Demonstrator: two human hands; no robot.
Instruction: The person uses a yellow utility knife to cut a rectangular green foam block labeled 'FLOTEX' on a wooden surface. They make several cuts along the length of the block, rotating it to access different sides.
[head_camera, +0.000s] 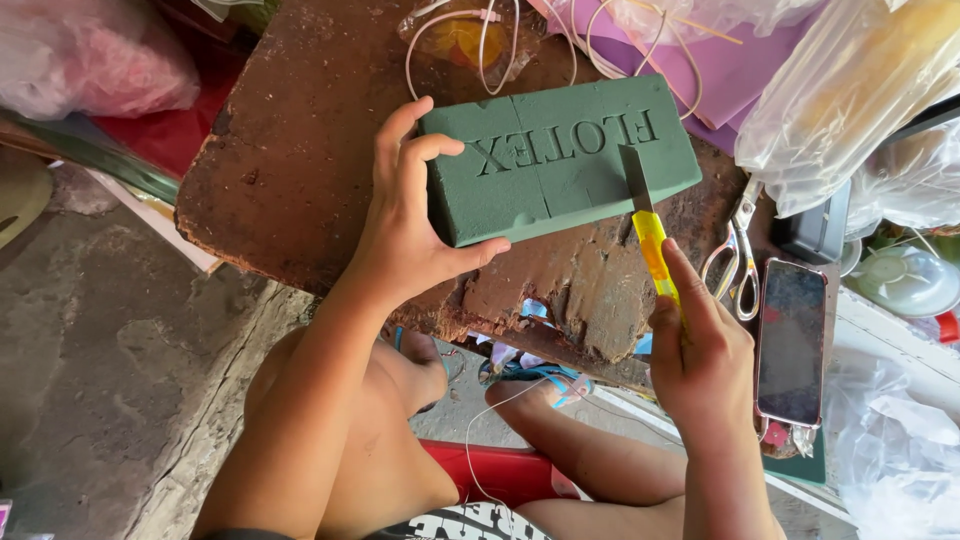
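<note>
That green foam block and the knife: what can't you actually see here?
- Head view: how deep the knife blade sits in the green foam block; the foam hides its tip.
- The block's underside and far side face away from the camera.
- The yellow knife handle: its lower end is wrapped by the right hand.
- The left hand covers the block's left end.
- The phone screen is dark.
</note>
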